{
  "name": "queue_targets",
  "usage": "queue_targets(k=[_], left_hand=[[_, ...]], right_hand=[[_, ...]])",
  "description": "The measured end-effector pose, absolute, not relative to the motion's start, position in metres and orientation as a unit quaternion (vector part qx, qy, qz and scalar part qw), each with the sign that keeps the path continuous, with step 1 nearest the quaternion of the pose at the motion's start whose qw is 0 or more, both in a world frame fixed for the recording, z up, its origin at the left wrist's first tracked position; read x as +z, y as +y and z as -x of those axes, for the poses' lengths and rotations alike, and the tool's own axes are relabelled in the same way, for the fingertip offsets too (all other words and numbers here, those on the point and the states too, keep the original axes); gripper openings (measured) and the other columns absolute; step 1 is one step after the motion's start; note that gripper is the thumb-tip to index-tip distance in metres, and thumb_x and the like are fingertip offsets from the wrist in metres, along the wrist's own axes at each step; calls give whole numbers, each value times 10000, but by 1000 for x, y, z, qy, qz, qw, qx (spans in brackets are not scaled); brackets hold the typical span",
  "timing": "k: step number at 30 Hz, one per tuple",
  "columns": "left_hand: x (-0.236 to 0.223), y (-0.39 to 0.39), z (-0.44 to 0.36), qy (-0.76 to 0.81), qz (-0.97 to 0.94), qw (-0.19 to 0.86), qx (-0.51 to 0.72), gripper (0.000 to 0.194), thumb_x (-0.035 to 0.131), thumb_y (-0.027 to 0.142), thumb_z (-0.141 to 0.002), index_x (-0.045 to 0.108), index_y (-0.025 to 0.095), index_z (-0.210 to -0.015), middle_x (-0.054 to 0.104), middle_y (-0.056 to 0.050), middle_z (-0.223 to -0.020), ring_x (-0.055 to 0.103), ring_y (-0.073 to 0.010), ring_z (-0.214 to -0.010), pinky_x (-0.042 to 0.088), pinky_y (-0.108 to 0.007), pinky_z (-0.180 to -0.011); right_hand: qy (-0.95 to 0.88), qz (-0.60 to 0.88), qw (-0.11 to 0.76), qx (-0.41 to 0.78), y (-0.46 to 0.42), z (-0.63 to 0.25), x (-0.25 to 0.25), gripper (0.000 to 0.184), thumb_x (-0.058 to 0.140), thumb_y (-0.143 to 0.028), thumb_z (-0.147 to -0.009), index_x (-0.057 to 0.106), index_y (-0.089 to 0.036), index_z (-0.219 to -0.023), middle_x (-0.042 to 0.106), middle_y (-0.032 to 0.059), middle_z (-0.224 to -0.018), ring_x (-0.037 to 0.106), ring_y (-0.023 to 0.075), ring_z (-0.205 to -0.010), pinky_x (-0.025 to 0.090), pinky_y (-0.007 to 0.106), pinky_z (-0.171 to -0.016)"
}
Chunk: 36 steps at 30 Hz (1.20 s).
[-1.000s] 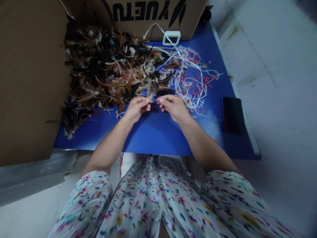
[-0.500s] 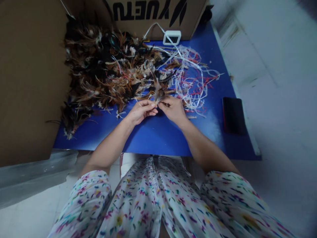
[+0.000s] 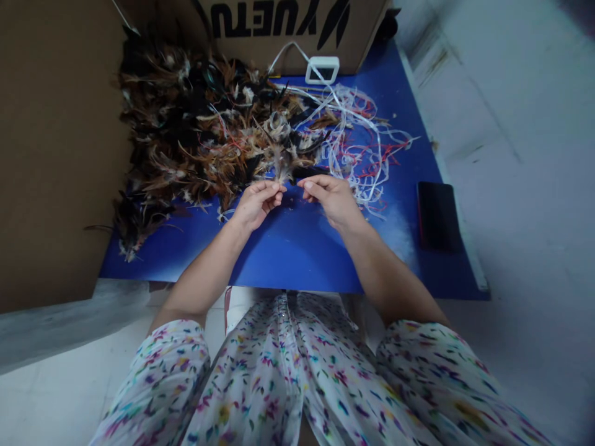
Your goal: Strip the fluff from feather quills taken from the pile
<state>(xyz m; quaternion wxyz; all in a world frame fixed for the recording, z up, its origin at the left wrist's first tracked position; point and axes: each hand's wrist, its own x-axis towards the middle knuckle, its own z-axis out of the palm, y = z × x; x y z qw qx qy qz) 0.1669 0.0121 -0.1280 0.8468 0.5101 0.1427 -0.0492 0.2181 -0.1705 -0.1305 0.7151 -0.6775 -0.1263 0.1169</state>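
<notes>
My left hand (image 3: 259,201) is closed in a pinch on the base of a small greyish-brown feather (image 3: 281,166), whose fluffy end points up and away from me. To its right, my right hand (image 3: 332,197) has thumb and forefinger pressed together; what they hold, if anything, is too small to make out. A dark feather (image 3: 309,171) lies just beyond the right fingertips. Past both hands spreads a large heap of brown, black and cream feathers (image 3: 195,136). A tangle of white and red strings (image 3: 360,148) lies beyond my right hand.
Both hands are over a blue table (image 3: 297,260). A dark phone (image 3: 439,217) lies near its right edge. At the back stand a small white device (image 3: 322,69) and a cardboard box (image 3: 288,52). A big cardboard panel (image 3: 56,155) closes off the left. A feather bunch (image 3: 132,226) sits front left.
My hands have drawn apart: the left moved slightly left with the feather, and the right moved slightly right. The dark feather beyond the right fingertips now shows more.
</notes>
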Motion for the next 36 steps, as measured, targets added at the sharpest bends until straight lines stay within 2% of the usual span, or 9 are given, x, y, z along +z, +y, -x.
queue_targets(k=[3, 6, 11, 15, 18, 23, 27, 30, 36], left_hand=[[-129, 12, -168, 148, -488, 859, -39, 204, 647, 88, -914, 698, 133, -721, 667, 18, -618, 605, -25, -520, 526, -120, -573], [-127, 11, -166, 146, -481, 863, -54, 182, 668, 102, -910, 687, 137, -733, 681, 19, -633, 617, -31, -519, 541, -126, -572], [-120, 4, -159, 140, -475, 861, -115, 153, 725, 134, -885, 678, 140, -739, 637, 36, -564, 615, -41, -499, 518, -120, -528], [-120, -1, -158, 137, -469, 861, -142, 161, 703, 89, -878, 680, 131, -724, 646, 29, -565, 618, -46, -494, 514, -131, -518], [-124, -1, -159, 147, -491, 847, -143, 153, 726, 85, -852, 686, 127, -711, 632, 34, -543, 574, -36, -455, 482, -130, -493], [-130, 4, -162, 119, -526, 833, -126, 128, 788, 159, -814, 723, 124, -709, 603, 33, -535, 498, -16, -441, 389, -125, -457], [-133, 8, -164, 122, -528, 834, -105, 119, 766, 153, -822, 733, 134, -709, 628, 24, -588, 503, -15, -471, 402, -133, -485], [-133, 10, -165, 131, -531, 831, -104, 122, 737, 144, -844, 738, 135, -722, 614, 25, -576, 509, -19, -480, 410, -131, -495], [-134, 13, -166, 134, -527, 834, -91, 145, 706, 142, -868, 743, 134, -727, 598, 26, -554, 517, -22, -471, 408, -127, -485]], right_hand=[[-121, 657, 728, 153, -171, -217, -128, 226, 783, -387, -769, 755, -165, -808, 633, -11, -603, 497, 69, -503, 362, 217, -499], [-135, 658, 721, 171, -170, -215, -125, 310, 790, -456, -753, 751, -166, -855, 600, -34, -547, 453, 60, -442, 305, 212, -442], [-178, 709, 672, 117, -168, -212, -127, 377, 776, -536, -755, 754, -169, -839, 574, -46, -499, 441, 73, -416, 311, 228, -439], [-226, 758, 608, 65, -166, -210, -131, 241, 687, -398, -820, 707, -180, -722, 565, -52, -503, 459, 75, -431, 333, 235, -477], [-252, 770, 582, 71, -165, -209, -131, 227, 625, -285, -846, 659, -180, -647, 538, -56, -475, 453, 71, -445, 333, 231, -494], [-182, 728, 648, 131, -163, -211, -127, 186, 640, -220, -848, 639, -171, -668, 631, -38, -552, 491, 63, -441, 380, 216, -487], [-104, 689, 700, 154, -162, -210, -121, 126, 653, -127, -833, 671, -157, -712, 675, -28, -603, 597, 58, -541, 483, 183, -585], [-49, 662, 723, 193, -162, -209, -117, 119, 636, -127, -864, 670, -156, -754, 677, -29, -611, 627, 66, -525, 523, 184, -567], [-46, 633, 744, 208, -164, -209, -116, 105, 721, -190, -843, 663, -152, -764, 599, -60, -534, 500, 60, -387, 582, 236, -477]])
